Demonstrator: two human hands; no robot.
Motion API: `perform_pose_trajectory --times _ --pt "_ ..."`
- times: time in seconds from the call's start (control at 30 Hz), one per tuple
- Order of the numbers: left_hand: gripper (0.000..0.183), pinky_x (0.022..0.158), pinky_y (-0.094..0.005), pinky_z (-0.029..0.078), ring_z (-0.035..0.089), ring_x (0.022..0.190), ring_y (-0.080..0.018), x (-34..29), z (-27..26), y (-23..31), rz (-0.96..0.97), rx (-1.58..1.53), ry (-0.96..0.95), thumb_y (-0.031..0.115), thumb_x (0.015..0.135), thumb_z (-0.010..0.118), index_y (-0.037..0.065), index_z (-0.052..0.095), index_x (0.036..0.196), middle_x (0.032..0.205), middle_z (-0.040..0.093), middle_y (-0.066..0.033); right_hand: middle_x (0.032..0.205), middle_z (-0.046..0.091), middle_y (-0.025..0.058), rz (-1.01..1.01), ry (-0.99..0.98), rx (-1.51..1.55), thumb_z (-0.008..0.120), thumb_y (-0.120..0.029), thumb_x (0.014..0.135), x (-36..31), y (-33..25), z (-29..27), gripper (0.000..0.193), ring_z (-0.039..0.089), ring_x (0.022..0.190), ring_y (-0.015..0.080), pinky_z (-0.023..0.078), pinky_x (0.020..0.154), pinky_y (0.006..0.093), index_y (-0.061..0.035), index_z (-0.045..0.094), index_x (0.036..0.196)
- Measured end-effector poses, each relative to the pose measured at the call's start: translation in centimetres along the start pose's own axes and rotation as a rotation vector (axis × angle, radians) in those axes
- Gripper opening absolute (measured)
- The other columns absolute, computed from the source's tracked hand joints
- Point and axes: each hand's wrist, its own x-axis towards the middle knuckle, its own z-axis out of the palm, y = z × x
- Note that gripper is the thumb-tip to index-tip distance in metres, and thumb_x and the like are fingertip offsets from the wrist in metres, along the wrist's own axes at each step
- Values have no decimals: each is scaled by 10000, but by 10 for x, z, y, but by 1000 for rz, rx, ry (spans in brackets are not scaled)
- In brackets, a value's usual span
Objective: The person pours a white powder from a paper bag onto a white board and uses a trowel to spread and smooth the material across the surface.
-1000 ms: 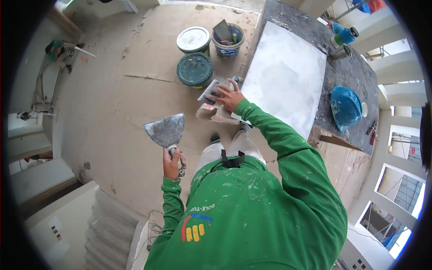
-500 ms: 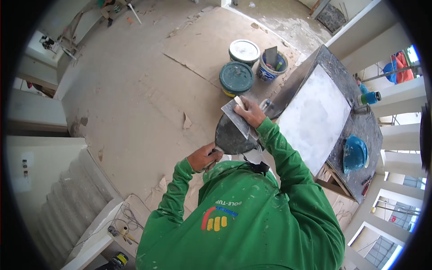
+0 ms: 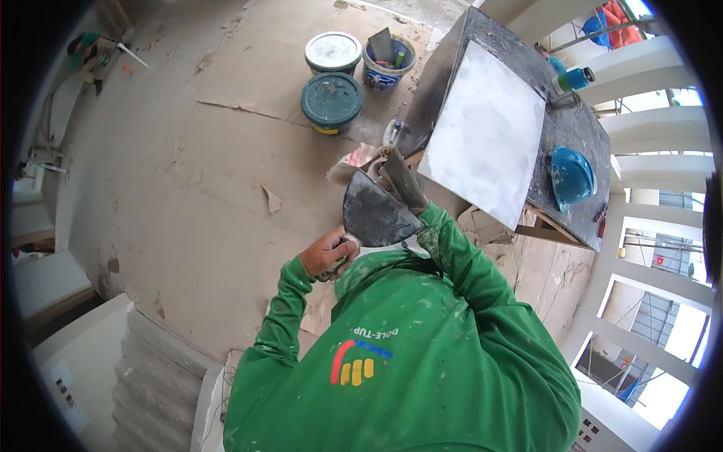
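Observation:
My left hand (image 3: 330, 252), fingers wrapped, holds the handle of a dark, fan-shaped plaster hawk (image 3: 379, 215) in front of my chest. Its worn flat face is turned toward me. At the end of my right sleeve (image 3: 444, 230) is a grey trowel (image 3: 407, 179), tilted steeply at the hawk's upper right edge. My right hand is mostly hidden behind the trowel and hawk, closed on the trowel. Beyond the hawk, a crumpled whitish bag with red marks (image 3: 352, 160) shows in part.
To the right stands a dark table (image 3: 508, 30) with a white panel (image 3: 489, 124), a blue hard hat (image 3: 572, 178) and a bottle (image 3: 574, 80). Ahead are two lidded buckets (image 3: 331, 100) and a tool bucket (image 3: 388, 64). Another person (image 3: 89, 56) is far left.
My view has swung right, so the buckets and table sit further left. The trowel has gone from lying flat over the hawk to a steep tilt at its edge.

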Motion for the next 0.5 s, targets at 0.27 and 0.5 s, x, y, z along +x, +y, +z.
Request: perform_pose_trajectory --times 0.27,0.5 --pt "252 375 -219 400 463 478 -85 4 -13 23 33 -14 3 262 966 478 42 414 1069 672 466 -29 680 507 -13 136 -105 178 510 -454 927 27 27 9 352 512 589 77 456 526 249 -114 584 877" --pt "243 352 -252 417 471 469 -121 32 -5 -23 -23 -332 -30 279 950 505 57 410 978 753 477 -70 754 592 29 -12 517 -194 543 -438 916 0 19 -75 358 568 650 100 493 597 280 -82 577 900"
